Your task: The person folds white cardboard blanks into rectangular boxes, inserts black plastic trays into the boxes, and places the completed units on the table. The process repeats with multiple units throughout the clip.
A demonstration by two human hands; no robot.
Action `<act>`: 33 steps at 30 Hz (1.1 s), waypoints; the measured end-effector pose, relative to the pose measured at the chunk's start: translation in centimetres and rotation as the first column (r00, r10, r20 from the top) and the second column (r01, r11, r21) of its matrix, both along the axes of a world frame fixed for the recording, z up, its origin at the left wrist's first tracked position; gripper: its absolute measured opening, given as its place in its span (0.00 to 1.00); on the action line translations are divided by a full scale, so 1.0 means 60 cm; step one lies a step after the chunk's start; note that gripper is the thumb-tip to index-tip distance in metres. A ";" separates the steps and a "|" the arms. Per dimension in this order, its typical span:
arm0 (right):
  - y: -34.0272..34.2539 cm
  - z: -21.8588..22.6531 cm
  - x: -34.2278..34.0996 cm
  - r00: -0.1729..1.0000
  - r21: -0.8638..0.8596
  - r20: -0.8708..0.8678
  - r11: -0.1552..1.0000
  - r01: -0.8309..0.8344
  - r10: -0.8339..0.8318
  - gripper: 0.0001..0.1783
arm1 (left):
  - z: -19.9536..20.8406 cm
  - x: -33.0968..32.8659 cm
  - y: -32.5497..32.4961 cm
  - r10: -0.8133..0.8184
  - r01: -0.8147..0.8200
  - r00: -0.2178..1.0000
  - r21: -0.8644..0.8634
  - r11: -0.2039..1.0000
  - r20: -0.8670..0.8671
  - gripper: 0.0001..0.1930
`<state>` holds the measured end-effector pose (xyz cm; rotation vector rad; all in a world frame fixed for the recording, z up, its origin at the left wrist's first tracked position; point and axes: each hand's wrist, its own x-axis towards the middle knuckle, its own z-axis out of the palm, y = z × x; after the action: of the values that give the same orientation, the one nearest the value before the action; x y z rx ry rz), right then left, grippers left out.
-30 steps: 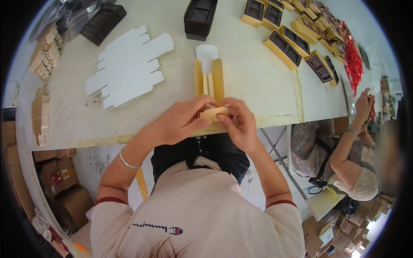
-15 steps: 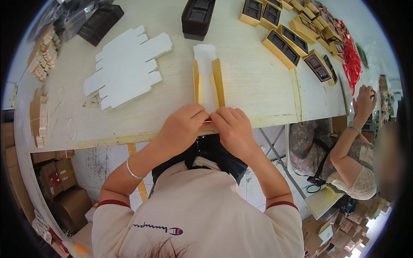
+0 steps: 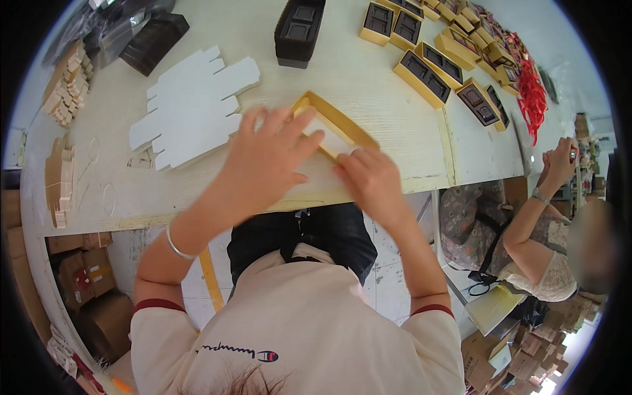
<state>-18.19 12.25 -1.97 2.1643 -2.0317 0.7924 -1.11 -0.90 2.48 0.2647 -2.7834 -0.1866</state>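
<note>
One gold box (image 3: 343,123) on desk (image 3: 418,148); left hand (image 3: 262,157) at side, fingers apart; right hand (image 3: 373,181), fingers clamped on end.

This looks like a packing workshop: gold boxes (image 3: 454,51) and flat white card (image 3: 187,108) crowd the tabletop (image 3: 395,151), with stacked cartons (image 3: 523,368) and a co-worker (image 3: 536,253) nearby.

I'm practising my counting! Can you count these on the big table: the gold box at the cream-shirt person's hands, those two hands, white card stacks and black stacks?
Gold box at the hands: 1
Hands: 2, left hand and right hand
White card stack: 1
Black stacks: 2, middle stack and upper-left stack
Total: 6
</note>
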 end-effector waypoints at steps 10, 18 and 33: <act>0.035 0.042 -0.011 0.958 0.104 0.263 0.984 -0.146 0.114 0.17 | -0.070 0.031 -0.002 -0.123 0.143 0.989 0.402 0.904 -0.077 0.19; -0.010 -0.012 -0.008 0.956 0.077 0.127 0.959 -0.274 0.263 0.12 | -0.080 0.011 -0.004 -0.062 0.091 0.995 0.477 0.874 -0.077 0.16; 0.027 -0.008 0.005 0.956 0.052 0.232 0.979 -0.195 0.178 0.23 | -0.078 0.007 0.024 0.134 -0.091 0.991 0.604 0.792 -0.026 0.03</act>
<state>-17.92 13.89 -2.48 2.4374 -2.0042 1.0477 -0.71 0.53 -2.18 0.5621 -2.5442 -1.0406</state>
